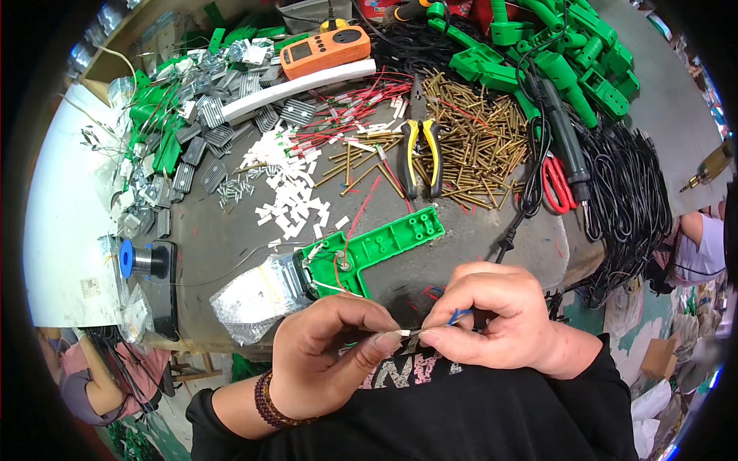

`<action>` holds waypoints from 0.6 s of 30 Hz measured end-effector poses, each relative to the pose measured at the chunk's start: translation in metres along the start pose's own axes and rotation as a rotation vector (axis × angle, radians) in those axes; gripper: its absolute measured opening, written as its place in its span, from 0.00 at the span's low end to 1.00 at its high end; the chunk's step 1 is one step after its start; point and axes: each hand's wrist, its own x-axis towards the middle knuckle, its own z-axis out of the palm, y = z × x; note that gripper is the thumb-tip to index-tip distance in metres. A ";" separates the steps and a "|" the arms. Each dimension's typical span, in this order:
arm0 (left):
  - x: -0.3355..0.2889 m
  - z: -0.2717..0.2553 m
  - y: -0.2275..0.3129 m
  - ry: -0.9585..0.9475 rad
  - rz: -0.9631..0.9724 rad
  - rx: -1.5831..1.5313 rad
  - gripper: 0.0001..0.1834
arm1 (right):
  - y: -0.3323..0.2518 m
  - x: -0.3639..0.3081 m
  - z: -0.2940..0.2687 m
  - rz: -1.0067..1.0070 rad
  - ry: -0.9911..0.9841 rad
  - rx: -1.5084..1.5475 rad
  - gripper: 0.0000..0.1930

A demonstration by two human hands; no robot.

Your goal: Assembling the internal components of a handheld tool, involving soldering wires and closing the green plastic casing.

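Lying mid-scene, the green shell [388, 243] sat just beyond the left hand [327, 349] and right hand [496, 319]. Both pinched on the near side: the right held a blue piece [459, 316], its fingertip contents unclear; the left gripped a smaller white piece [405, 333].

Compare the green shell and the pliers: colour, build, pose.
Colour: shell is green, pliers mainly yellow and black. Build: shell is broad and hollow, pliers slimmer. Pose: shell's long arm slants up rightward, pliers point almost straight up the frame. Both lie on the table.
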 end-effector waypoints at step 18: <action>0.003 -0.001 0.002 0.016 0.262 0.499 0.09 | 0.011 -0.007 0.001 -0.179 -0.114 -0.165 0.15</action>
